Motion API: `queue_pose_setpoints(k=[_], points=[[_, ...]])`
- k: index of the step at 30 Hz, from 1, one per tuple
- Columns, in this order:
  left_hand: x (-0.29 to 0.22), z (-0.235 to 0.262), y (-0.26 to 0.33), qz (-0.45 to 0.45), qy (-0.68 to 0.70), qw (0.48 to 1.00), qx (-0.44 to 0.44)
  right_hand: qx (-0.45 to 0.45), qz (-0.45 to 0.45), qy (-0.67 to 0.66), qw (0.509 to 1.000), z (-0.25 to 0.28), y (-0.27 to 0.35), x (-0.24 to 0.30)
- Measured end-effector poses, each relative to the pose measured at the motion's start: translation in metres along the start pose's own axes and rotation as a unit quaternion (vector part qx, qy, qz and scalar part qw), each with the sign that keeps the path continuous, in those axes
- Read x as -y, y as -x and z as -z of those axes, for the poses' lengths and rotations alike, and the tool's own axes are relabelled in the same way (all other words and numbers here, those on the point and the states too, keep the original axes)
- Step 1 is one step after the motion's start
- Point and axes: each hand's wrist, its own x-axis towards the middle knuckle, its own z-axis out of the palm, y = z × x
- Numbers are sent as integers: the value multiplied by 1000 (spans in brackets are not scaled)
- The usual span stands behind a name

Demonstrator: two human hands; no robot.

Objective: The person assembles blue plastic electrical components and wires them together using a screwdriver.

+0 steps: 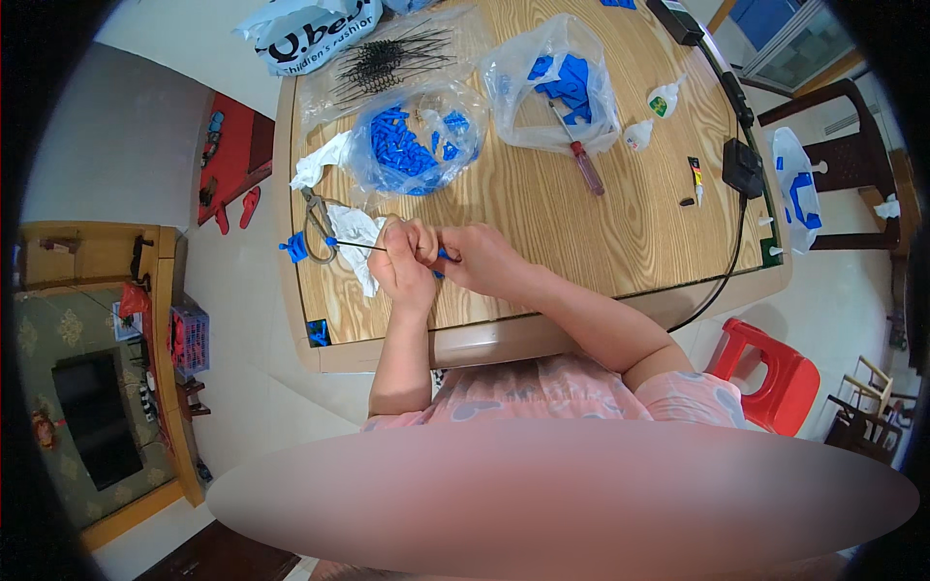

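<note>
My left hand [404,259] and my right hand [478,257] meet over the near left part of the wooden table [601,223]. Together they pinch a thin black rod [356,245] that sticks out to the left and ends in a small blue tip. A small blue plastic piece [444,256] shows between my fingers. Just beyond the rod's tip lie metal pliers [317,221] and a blue part [295,248] at the table's left edge. A crumpled white tissue [356,238] lies under the rod.
A clear bag of blue parts [412,143] sits behind my hands, with a bundle of black rods [387,58] further back. Another bag of blue pieces [562,82], a screwdriver [584,163], glue bottles [663,99] and a black cable [731,261] lie to the right. A red stool [770,373] stands at the lower right.
</note>
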Motion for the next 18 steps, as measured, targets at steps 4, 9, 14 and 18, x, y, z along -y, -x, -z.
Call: queue_pose_setpoints(k=[4,9,14,18], points=[[0,-2,-1,1,8,1000,-3,2,3,-4,1000,0,0,-1],[1,-1,1,0,9,1000,-6,4,1,-12,1000,4,0,6],[0,-2,0,-1,13,1000,-2,-20,19,6,1000,-2,1,-3],[0,-2,0,-4,3,1000,-7,-23,21,9,999,-1,1,1]])
